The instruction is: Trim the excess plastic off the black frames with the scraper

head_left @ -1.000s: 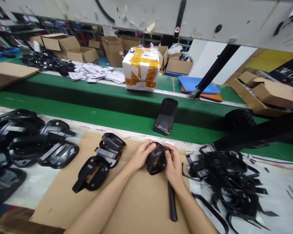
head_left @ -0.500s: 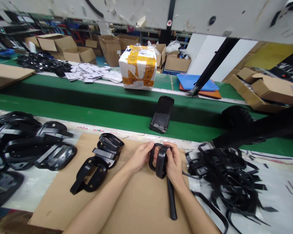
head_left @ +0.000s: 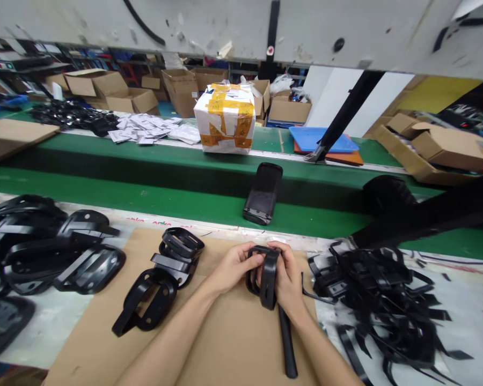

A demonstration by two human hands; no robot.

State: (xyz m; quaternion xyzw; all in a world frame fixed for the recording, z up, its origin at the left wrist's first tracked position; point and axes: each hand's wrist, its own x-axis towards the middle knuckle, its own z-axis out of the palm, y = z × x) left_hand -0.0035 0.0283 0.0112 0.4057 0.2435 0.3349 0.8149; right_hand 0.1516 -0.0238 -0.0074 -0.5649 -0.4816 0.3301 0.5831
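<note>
Both my hands grip one black plastic frame part [head_left: 266, 276] upright above a brown cardboard sheet [head_left: 225, 343]. My left hand [head_left: 234, 266] holds its left side with fingers curled round the rim. My right hand [head_left: 287, 276] is wrapped round its right side. A black rod-like tool [head_left: 288, 343] lies on the cardboard just under my right wrist. Two or three similar black frame parts [head_left: 161, 273] lie stacked to the left of my hands.
A pile of black parts [head_left: 44, 246] lies at far left, and a tangle of black trimmings [head_left: 382, 300] at right. Beyond is a green conveyor belt [head_left: 145, 198] with a black housing [head_left: 262, 194], a taped white box [head_left: 224, 118] and cardboard boxes [head_left: 438, 153].
The black frame part has been turned in my hands from a tilted, face-on position to standing edge-on. My hands stay together on it.
</note>
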